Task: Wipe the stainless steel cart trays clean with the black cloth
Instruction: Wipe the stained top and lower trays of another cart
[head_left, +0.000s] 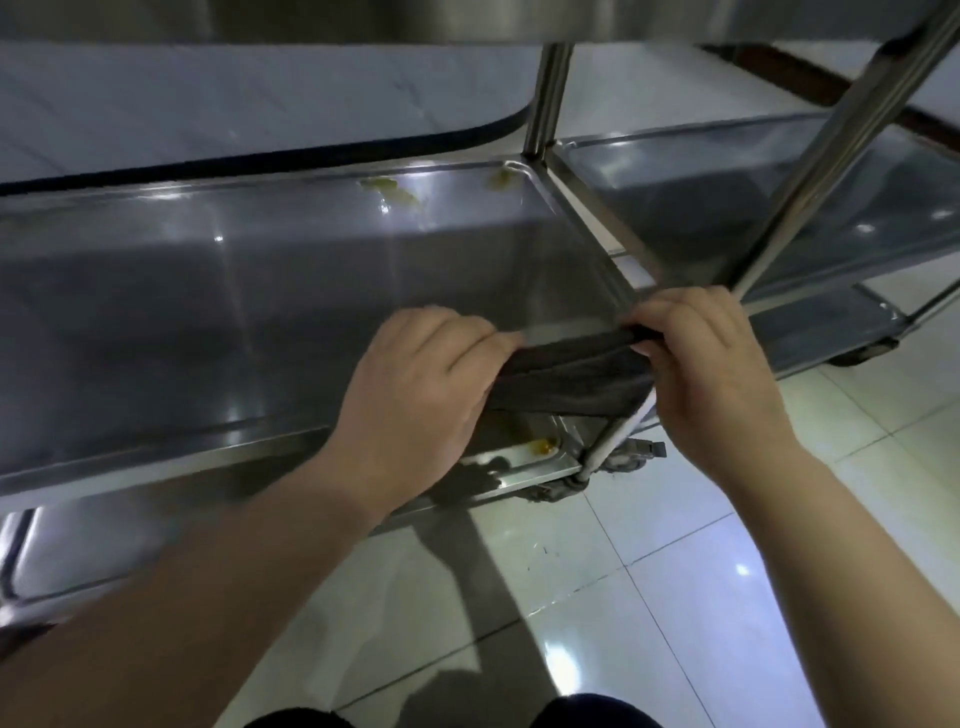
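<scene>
The stainless steel middle tray (218, 291) of the cart stretches across the view, with yellowish smears (389, 189) at its far rim. Over the tray's near right corner, the black cloth (571, 374) is stretched between both hands. My left hand (421, 384) grips its left end and my right hand (711, 364) pinches its right end beside the cart's upright post (831, 156). A lower tray (524, 457) below shows a yellow stain (543, 445).
A second steel cart (727, 192) stands to the right, close against the first. The top tray's underside (467, 21) overhangs above. A caster wheel (628, 457) sits under the near corner. Glossy pale floor tiles (649, 597) lie in front.
</scene>
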